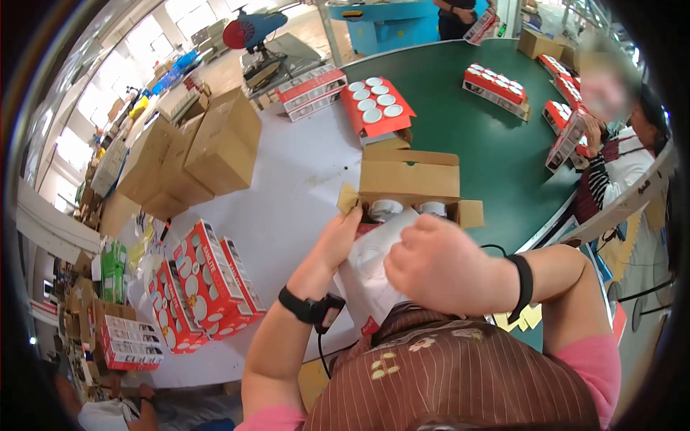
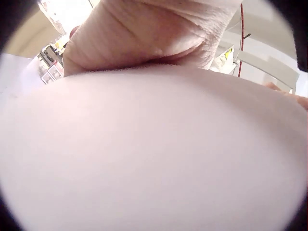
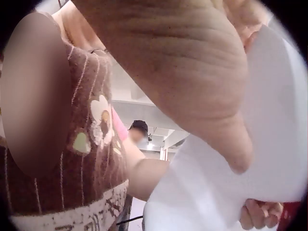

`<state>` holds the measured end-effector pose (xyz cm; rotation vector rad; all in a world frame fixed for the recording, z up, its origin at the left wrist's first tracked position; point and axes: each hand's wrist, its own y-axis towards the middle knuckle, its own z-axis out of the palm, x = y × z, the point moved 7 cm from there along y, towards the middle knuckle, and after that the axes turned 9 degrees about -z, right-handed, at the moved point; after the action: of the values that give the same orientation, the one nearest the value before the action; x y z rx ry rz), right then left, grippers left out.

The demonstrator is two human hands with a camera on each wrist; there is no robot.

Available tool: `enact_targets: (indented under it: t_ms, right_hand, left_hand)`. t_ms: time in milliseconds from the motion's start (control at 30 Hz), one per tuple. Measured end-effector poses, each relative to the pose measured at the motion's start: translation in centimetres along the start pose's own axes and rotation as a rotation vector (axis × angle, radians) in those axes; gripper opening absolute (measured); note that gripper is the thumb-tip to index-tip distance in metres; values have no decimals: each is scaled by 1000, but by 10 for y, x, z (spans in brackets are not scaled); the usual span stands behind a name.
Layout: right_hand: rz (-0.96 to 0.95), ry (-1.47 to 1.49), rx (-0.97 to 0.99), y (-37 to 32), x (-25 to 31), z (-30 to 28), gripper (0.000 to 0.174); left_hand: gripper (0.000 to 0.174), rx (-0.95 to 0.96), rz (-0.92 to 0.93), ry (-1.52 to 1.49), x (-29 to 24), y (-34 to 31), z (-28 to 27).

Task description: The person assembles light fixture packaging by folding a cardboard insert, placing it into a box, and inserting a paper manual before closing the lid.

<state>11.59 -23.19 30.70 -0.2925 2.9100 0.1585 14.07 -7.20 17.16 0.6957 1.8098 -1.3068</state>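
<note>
A white card sheet [image 1: 370, 273] with a red printed corner slants across the person's front in the head view. My left hand [image 1: 338, 241] grips its left edge, close to a small flap of an open brown carton [image 1: 410, 176]. From the right wrist view, the left hand's curled fingers [image 3: 260, 214] show under the sheet by a red patch. My right hand [image 1: 438, 262] is blurred and curled over the sheet's right part, with its thumb against the white surface [image 3: 274, 120]. White round-topped items [image 1: 386, 208] stand inside the carton, partly hidden by the sheet.
Red boxes with white round tops [image 1: 374, 104] stand on the green table [image 1: 431, 93]. More red boxes [image 1: 208, 280] are stacked at left on the white surface, below brown cartons [image 1: 223, 140]. Another person [image 1: 618, 158] handles boxes at right; someone [image 1: 456, 18] stands at the back.
</note>
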Motion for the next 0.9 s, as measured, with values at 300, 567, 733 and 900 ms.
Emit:
enact_targets:
  t_ms: [300,567,733,900]
  right_hand:
    - [712,1294,-1217,-121,-120,50,19]
    - [741,1196,-1008,-84,-91,84,19]
    - [775,1157,-875,-74,-92,80,25]
    - [807,1114,-682,-57,-88,81,22]
  left_hand:
    - [26,-605,657,396,-19,-70,-2]
    - [25,-440,932,629,-31,-60,46]
    - [25,-351,872,495,-20,-54,42]
    - [27,-367,907,445,-8,-50,42]
